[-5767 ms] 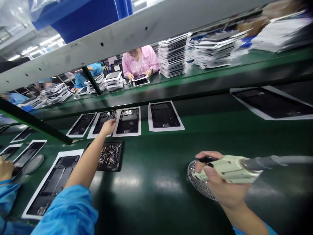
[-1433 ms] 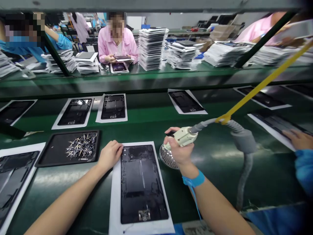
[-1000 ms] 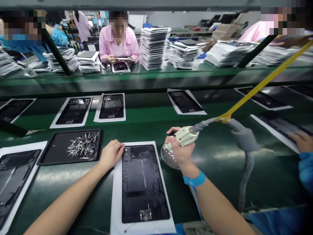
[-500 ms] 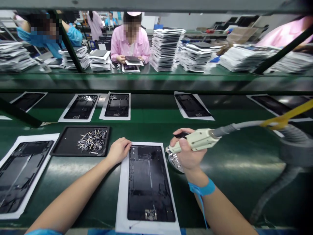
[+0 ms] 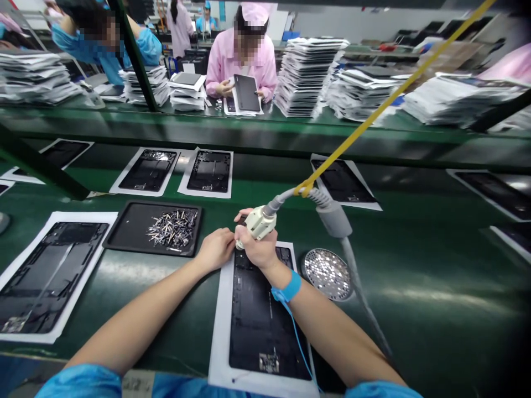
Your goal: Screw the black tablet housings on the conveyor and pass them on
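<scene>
My right hand is wrapped round a cream electric screwdriver, its nose pointing down at the top left corner of a black tablet housing. The driver's tip is hidden by my hands. My left hand is closed at that same corner, its curled fingers close to the driver's nose. Whatever these fingers pinch is hidden. Under the housing lies a white sheet. A round metal plate with many small shiny spots, perhaps screws, lies right of my right wrist.
Left of my hands is a black tray heaped with small metal parts. Another housing lies further left. A grey cable and a yellow strap run from the driver. Across the bench, a person in pink holds a dark panel.
My right hand has brought the screwdriver left, from beside the housing to over its top left corner, uncovering the metal plate. My left hand stays at the corner. The view has shifted.
</scene>
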Action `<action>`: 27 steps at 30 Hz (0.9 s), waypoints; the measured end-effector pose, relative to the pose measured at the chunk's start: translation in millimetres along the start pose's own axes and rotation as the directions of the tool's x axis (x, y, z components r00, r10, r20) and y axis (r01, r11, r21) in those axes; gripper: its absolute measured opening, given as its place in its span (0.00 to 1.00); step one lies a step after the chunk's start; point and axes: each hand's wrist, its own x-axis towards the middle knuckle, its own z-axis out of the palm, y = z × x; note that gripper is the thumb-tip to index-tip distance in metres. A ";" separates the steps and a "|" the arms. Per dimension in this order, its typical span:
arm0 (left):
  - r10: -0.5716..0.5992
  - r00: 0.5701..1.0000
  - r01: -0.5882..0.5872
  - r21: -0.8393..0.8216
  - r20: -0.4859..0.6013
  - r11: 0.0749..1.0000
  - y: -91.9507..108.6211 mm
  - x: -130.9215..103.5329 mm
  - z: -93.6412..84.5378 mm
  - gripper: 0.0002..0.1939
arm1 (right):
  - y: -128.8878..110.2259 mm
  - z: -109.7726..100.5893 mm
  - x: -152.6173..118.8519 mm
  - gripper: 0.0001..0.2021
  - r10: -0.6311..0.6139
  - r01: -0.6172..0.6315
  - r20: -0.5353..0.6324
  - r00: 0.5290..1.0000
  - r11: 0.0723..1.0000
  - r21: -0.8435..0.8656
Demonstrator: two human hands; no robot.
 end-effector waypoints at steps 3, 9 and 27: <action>-0.012 1.000 0.012 0.004 0.011 1.000 1.6 0.3 -0.2 0.13 | 2.2 -0.5 -0.3 0.12 -0.001 0.001 -0.002 1.000 1.000 -0.018; -0.032 0.999 0.031 0.012 0.020 0.999 3.4 0.1 -2.0 0.13 | 6.4 1.4 -3.4 0.14 0.023 -0.023 -0.005 1.000 0.999 -0.034; 0.069 0.984 -0.068 0.010 -0.162 0.998 9.8 2.9 -1.3 0.11 | -42.1 -62.6 4.9 0.11 0.013 0.004 -0.246 0.969 0.998 0.069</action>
